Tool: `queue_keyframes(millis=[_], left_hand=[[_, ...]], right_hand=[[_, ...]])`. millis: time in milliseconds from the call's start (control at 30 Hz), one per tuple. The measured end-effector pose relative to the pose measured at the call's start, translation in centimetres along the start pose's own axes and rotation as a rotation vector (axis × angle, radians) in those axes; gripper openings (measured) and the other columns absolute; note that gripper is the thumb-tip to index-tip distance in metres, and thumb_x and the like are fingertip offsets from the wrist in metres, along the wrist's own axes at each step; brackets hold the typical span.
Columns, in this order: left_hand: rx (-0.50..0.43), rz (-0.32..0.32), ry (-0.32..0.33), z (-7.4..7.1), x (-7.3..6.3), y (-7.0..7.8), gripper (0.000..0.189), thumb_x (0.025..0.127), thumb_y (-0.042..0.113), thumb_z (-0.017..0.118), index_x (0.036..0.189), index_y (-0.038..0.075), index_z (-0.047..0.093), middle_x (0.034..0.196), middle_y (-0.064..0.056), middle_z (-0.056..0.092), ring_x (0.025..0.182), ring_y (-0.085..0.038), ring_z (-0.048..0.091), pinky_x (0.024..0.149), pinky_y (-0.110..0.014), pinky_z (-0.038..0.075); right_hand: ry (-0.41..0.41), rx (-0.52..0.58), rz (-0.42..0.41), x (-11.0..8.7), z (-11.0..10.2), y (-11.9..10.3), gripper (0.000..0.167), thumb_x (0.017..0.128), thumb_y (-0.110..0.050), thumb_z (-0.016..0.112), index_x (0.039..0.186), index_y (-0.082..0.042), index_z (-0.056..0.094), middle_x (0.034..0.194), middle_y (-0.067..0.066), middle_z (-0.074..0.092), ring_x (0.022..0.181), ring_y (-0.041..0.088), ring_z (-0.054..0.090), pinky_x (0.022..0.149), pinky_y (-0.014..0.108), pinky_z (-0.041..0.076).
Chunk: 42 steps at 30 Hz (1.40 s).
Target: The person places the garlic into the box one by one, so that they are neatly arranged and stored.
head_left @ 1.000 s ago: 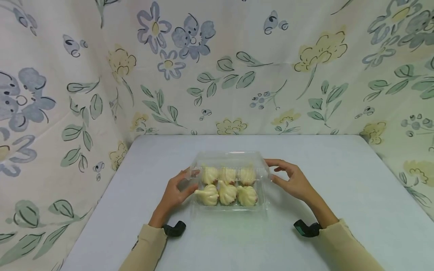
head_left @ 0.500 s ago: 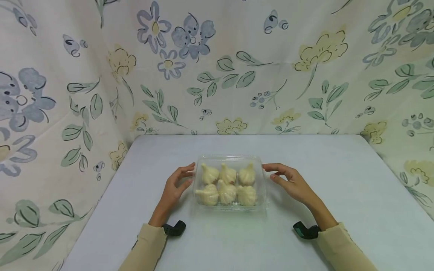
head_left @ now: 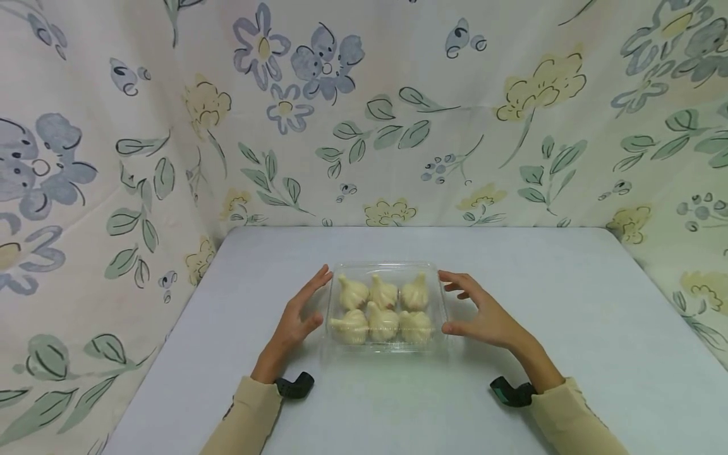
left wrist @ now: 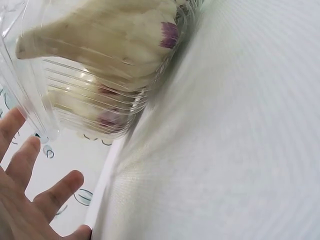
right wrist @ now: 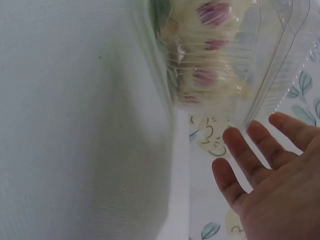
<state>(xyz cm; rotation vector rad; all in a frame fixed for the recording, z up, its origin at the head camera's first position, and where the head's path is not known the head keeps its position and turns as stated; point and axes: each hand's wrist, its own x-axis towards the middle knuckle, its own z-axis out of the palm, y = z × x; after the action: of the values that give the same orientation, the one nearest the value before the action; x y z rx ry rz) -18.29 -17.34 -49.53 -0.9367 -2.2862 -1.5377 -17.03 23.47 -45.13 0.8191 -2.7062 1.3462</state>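
Note:
A clear plastic clamshell box [head_left: 387,347] sits mid-table with its lid lowered over several garlic bulbs [head_left: 414,294] in two rows. Purple patches show on the bulbs [left wrist: 105,42] through the ribbed side wall in the left wrist view. My left hand [head_left: 294,321] is at the box's left side, fingers spread and fingertips right by the rim. On the opposite side is my right hand [head_left: 490,321], its fingers extended and thumb near the front right corner. In the right wrist view, the fingertips [right wrist: 234,137] are close to the box edge.
The box rests on a white table [head_left: 387,411]. A floral curtain [head_left: 398,126] hangs behind the table and along both sides. Each wrist wears a black device [head_left: 296,384], close over the tabletop.
The lid, raised and tilted a second ago, has come down forward over the garlic. Both hands have kept beside the box, with the right thumb moving toward the front corner.

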Motion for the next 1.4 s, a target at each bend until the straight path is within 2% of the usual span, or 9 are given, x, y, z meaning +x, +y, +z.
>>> queue_keyframes(millis=[67,300,467,633,867,1000,1167,1267,1400], left_hand=[[0.001,-0.007,-0.010,0.1,0.1,0.2,0.096,0.093,0.077,0.047,0.157,0.006,0.038,0.168,-0.011,0.029,0.153,-0.020,0.035,0.119,-0.068,0.023],[0.016,-0.093,-0.024,0.5,0.3,0.8,0.103,0.088,0.078,0.054,0.162,0.011,0.029,0.170,-0.009,0.026,0.145,-0.044,0.040,0.116,-0.080,0.007],[0.031,-0.131,0.026,0.8,0.5,0.7,0.080,0.093,0.040,0.072,0.160,0.015,0.036,0.168,-0.006,0.031,0.144,-0.041,0.046,0.118,-0.074,0.021],[0.022,-0.144,0.079,1.2,0.5,0.4,0.071,0.090,0.011,0.073,0.155,0.013,0.044,0.166,-0.008,0.036,0.141,-0.039,0.050,0.118,-0.069,0.027],[0.035,-0.205,0.086,1.5,0.6,0.7,0.066,0.097,0.023,0.069,0.157,0.017,0.042,0.167,-0.002,0.034,0.140,-0.038,0.051,0.119,-0.068,0.028],[0.067,-0.238,0.065,1.6,0.8,1.1,0.067,0.100,0.034,0.064,0.159,0.016,0.037,0.169,-0.001,0.028,0.142,-0.039,0.049,0.117,-0.068,0.032],[0.080,-0.270,0.085,1.5,0.8,1.1,0.064,0.102,0.032,0.062,0.159,0.017,0.037,0.169,-0.001,0.028,0.141,-0.039,0.050,0.112,-0.063,0.043],[0.081,-0.257,0.101,1.4,0.7,1.0,0.061,0.103,0.026,0.062,0.158,0.018,0.039,0.168,-0.002,0.030,0.140,-0.038,0.052,0.111,-0.060,0.044],[0.062,-0.186,0.084,1.3,0.5,0.8,0.063,0.100,0.013,0.062,0.158,0.013,0.038,0.169,-0.008,0.029,0.142,-0.041,0.049,0.116,-0.063,0.036]], right_hand=[[0.001,-0.011,0.000,0.1,0.1,0.0,0.102,0.075,-0.022,0.091,0.159,-0.022,0.034,0.153,0.001,0.045,0.130,0.021,0.050,0.102,0.047,0.046],[0.020,-0.025,0.007,0.6,0.3,-0.2,0.105,0.074,-0.030,0.092,0.160,-0.021,0.033,0.155,0.002,0.044,0.131,0.022,0.052,0.102,0.050,0.048],[0.027,-0.011,0.038,0.9,0.4,0.1,0.099,0.078,-0.031,0.088,0.160,-0.020,0.033,0.157,0.004,0.043,0.131,0.025,0.052,0.103,0.055,0.047],[0.041,0.009,0.066,1.2,0.7,0.3,0.091,0.084,-0.029,0.083,0.160,-0.021,0.033,0.157,0.006,0.043,0.132,0.029,0.053,0.103,0.057,0.047],[0.078,0.022,0.084,1.1,1.1,0.8,0.079,0.092,-0.029,0.077,0.159,-0.020,0.036,0.158,0.007,0.043,0.132,0.030,0.054,0.102,0.057,0.048],[0.109,0.029,0.067,1.2,1.5,1.0,0.071,0.095,-0.024,0.073,0.157,-0.018,0.039,0.158,0.006,0.044,0.130,0.028,0.056,0.100,0.049,0.050],[0.117,0.029,0.033,1.3,1.8,1.1,0.067,0.097,-0.021,0.070,0.157,-0.013,0.039,0.158,0.007,0.043,0.129,0.030,0.057,0.098,0.044,0.050],[0.097,0.012,0.030,1.3,1.8,1.0,0.071,0.097,-0.023,0.071,0.158,-0.014,0.037,0.160,0.008,0.041,0.130,0.031,0.057,0.098,0.049,0.051],[0.058,0.007,0.031,1.3,1.7,0.9,0.079,0.094,-0.022,0.073,0.161,-0.014,0.031,0.164,0.009,0.035,0.132,0.033,0.055,0.100,0.055,0.050]])
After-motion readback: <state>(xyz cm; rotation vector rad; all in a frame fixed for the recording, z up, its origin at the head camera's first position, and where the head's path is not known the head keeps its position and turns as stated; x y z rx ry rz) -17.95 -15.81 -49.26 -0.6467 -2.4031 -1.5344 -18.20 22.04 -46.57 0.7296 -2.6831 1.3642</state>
